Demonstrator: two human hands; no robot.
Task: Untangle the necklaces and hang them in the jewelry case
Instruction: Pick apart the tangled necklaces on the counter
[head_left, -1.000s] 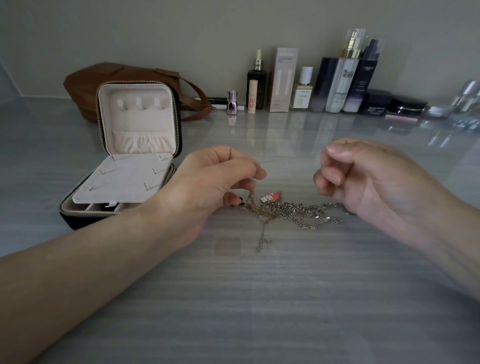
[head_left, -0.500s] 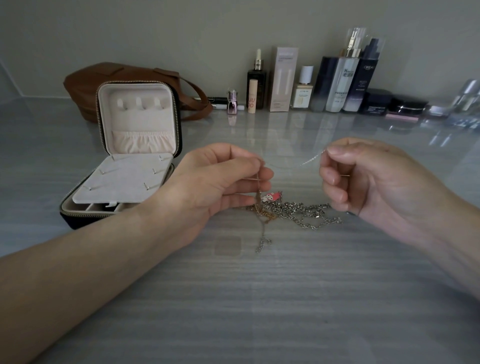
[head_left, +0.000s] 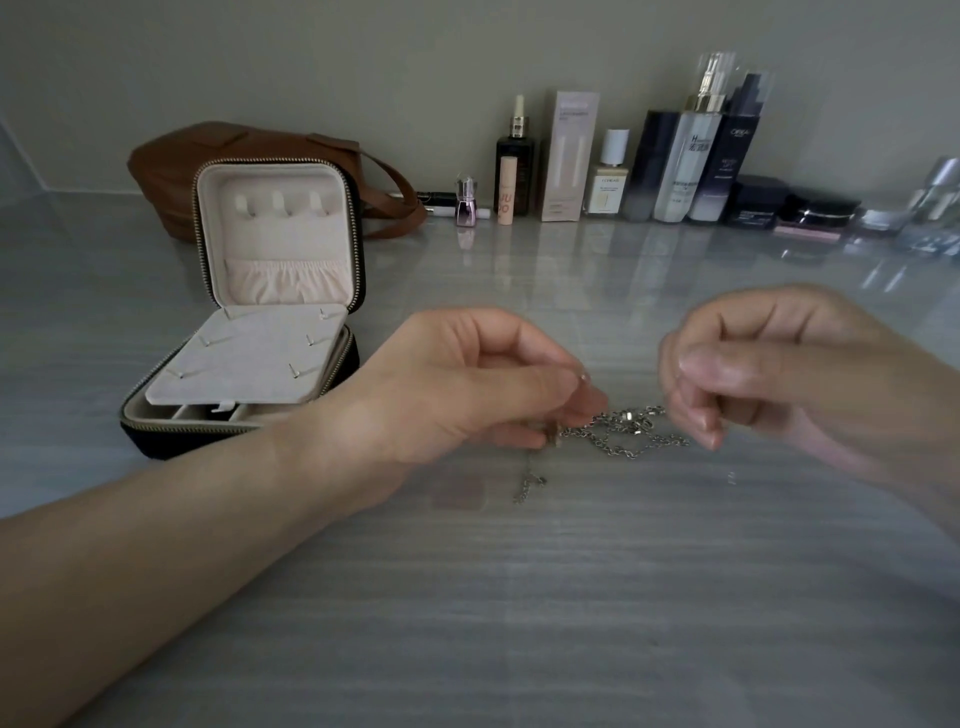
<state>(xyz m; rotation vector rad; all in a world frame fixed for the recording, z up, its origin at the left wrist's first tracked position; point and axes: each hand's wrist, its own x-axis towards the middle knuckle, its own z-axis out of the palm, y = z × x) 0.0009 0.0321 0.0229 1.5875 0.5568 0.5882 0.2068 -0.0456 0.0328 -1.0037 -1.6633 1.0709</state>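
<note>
A: Your left hand (head_left: 467, 384) pinches the necklaces (head_left: 623, 434) at the left end of the tangle.
B: Your right hand (head_left: 769, 364) curls at its right end, blurred; I can't tell whether it grips a chain.
A: The tangle lies on the worktop (head_left: 467, 597) between your hands.
B: Left of them, the case (head_left: 280, 244) stands open, a bag (head_left: 171, 171) behind it and bottles (head_left: 685, 166) along the wall.

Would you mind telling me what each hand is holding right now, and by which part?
The left hand pinches the tangled necklaces at their left end; the right hand is too blurred to tell.
</note>
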